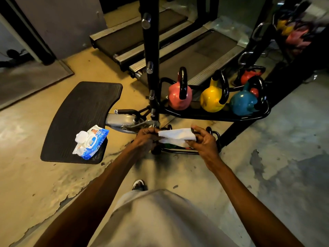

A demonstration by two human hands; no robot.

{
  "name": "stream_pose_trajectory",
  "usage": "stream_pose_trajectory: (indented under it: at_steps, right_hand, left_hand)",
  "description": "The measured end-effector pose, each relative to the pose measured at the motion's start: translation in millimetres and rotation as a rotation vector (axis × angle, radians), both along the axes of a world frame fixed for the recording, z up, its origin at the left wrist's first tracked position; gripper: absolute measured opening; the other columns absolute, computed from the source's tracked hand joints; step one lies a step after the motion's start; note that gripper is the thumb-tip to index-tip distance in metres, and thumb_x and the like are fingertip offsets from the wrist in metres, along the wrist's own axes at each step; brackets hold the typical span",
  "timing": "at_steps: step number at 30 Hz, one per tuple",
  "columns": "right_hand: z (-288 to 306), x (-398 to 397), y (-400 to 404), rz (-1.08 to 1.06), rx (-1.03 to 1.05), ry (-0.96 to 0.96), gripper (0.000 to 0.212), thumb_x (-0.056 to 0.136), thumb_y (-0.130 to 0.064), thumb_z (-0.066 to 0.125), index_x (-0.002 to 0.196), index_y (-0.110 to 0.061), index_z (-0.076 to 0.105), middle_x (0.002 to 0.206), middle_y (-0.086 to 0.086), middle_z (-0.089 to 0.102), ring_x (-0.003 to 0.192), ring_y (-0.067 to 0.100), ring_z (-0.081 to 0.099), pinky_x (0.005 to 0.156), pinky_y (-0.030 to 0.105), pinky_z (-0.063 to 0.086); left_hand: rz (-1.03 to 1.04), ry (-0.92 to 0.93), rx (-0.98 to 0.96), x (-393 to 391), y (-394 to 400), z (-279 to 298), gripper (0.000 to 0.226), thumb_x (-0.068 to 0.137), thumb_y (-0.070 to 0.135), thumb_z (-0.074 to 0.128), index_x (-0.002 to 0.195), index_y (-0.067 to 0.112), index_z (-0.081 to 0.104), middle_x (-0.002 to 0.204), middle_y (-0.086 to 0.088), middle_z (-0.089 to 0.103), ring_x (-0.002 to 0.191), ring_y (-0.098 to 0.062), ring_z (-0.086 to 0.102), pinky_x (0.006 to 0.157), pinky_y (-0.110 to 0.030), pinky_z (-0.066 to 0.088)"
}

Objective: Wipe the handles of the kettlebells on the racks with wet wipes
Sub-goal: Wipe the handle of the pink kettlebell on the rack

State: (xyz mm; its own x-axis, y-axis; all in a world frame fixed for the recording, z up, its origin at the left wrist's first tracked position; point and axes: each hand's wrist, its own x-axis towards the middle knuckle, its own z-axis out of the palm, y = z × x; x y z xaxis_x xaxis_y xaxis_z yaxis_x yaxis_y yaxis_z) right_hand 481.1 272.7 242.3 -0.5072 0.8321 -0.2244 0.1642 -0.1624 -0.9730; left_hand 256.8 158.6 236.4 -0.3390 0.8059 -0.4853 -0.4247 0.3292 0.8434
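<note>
A white wet wipe [178, 137] is stretched between my two hands in the middle of the view. My left hand [148, 139] pinches its left end and my right hand [204, 142] grips its right end. Beyond them a black rack shelf [213, 116] carries a pink kettlebell [179, 95], a yellow kettlebell [211, 99] and a blue kettlebell [243, 103], all with black handles. A red kettlebell [249, 76] stands behind the blue one. A lower rack tier lies mostly hidden under my hands. An open blue pack of wet wipes [90, 141] rests on a black mat.
The black mat [78, 118] lies on the floor at left. A black upright post [151, 59] with chrome pegs rises left of the rack. Two treadmills [160, 38] stand behind. Another rack with coloured kettlebells [292, 31] is at upper right. My shoe [138, 185] is below.
</note>
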Motion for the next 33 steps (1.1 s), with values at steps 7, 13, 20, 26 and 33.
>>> stream_pose_trajectory:
  at_steps: [7,13,20,26,33]
  right_hand:
    - [32,-11,1,-0.030,0.161,0.068,0.066,0.083,0.019,0.074,0.141,-0.009,0.062,0.108,-0.018,0.077,0.109,0.007,0.073,0.084,0.026,0.062]
    - [14,-13,-4,0.033,0.469,-0.096,0.051,0.073,0.024,0.058,0.089,-0.018,0.082,0.100,-0.004,0.078,0.102,0.005,0.072,0.097,0.040,0.060]
    - [15,-24,-11,0.063,0.432,-0.190,0.059,0.082,0.026,0.064,0.088,-0.031,0.079,0.102,-0.015,0.076,0.103,0.000,0.071,0.096,0.024,0.058]
    - [42,-32,-12,0.080,0.222,-0.081,0.034,0.094,0.008,0.068,0.120,-0.013,0.072,0.116,-0.002,0.076,0.105,0.008,0.074,0.084,0.027,0.063]
    - [22,-34,-18,-0.339,-0.240,-0.004,0.019,0.098,-0.012,0.067,0.117,-0.013,0.072,0.114,0.015,0.076,0.109,0.032,0.073,0.088,0.045,0.062]
  left_hand:
    - [-0.092,-0.006,0.203,-15,12,29,0.066,0.096,-0.022,0.036,0.061,0.016,0.076,0.093,-0.006,0.078,0.089,-0.021,0.075,0.075,-0.032,0.064]
    - [-0.091,-0.001,0.199,-30,14,24,0.059,0.096,-0.020,0.043,0.062,0.014,0.076,0.095,-0.010,0.077,0.098,-0.023,0.073,0.083,-0.036,0.061]
    - [-0.313,0.206,0.152,-33,15,17,0.032,0.090,-0.015,0.064,0.116,0.003,0.071,0.121,-0.008,0.073,0.113,-0.022,0.070,0.092,-0.038,0.061]
    - [-0.638,0.468,0.165,-18,22,13,0.035,0.089,0.016,0.082,0.119,0.030,0.070,0.124,0.007,0.071,0.116,-0.012,0.067,0.094,-0.031,0.060]
    - [-0.432,0.366,0.073,-19,20,10,0.013,0.090,0.010,0.079,0.099,0.019,0.075,0.101,0.000,0.074,0.099,-0.020,0.069,0.078,-0.029,0.059]
